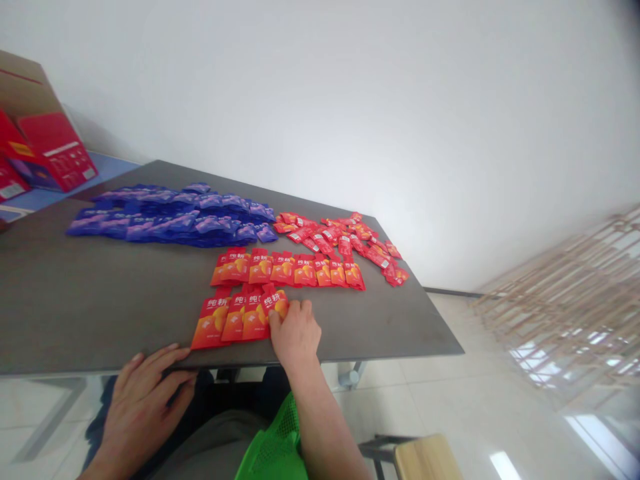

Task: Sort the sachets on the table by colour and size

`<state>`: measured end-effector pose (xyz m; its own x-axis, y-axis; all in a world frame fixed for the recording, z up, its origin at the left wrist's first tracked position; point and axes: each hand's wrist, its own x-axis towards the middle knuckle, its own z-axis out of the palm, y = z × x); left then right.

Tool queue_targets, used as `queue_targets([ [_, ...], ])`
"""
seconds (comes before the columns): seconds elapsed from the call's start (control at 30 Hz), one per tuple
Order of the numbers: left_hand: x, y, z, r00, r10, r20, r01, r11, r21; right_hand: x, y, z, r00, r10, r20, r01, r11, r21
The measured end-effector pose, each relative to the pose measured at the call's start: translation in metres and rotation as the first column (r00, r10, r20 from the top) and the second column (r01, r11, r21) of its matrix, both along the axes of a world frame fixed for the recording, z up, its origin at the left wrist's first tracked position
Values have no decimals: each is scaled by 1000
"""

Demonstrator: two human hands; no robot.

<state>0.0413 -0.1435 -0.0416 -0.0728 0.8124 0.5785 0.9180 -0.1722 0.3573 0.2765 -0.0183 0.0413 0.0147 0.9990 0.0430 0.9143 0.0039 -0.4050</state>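
Note:
My right hand [297,333] is closed with its fingers on a red and orange sachet [275,301] at the right end of the front row. The fingers cover part of that sachet. Other sachets of the same kind [210,323] overlap to its left, printed side up. Behind them runs a second row of red sachets [283,269]. My left hand [147,397] rests at the front table edge with its fingers stretched out, holding nothing. Its fingertips lie close to the lower corner of the leftmost front sachet.
Loose red sachets [345,243] lie scattered at the table's right rear. Blue-purple sachets [145,223] form overlapping rows at the left rear of the dark table [125,300]. Red cartons [57,150] stand far left. A wooden stool [427,460] is below right, near a slatted wooden structure [565,300].

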Motion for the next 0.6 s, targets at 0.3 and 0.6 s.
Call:
queue_targets([
  [0.3,2,0,2,999,2,46,-1,1000,-8,11,-22,3,982,135,-129,-139,990,-22],
  [0.6,-10,1,-16,999,-30,29,29,999,28,48,-24,-6,878,333,-343,-320,943,95],
])
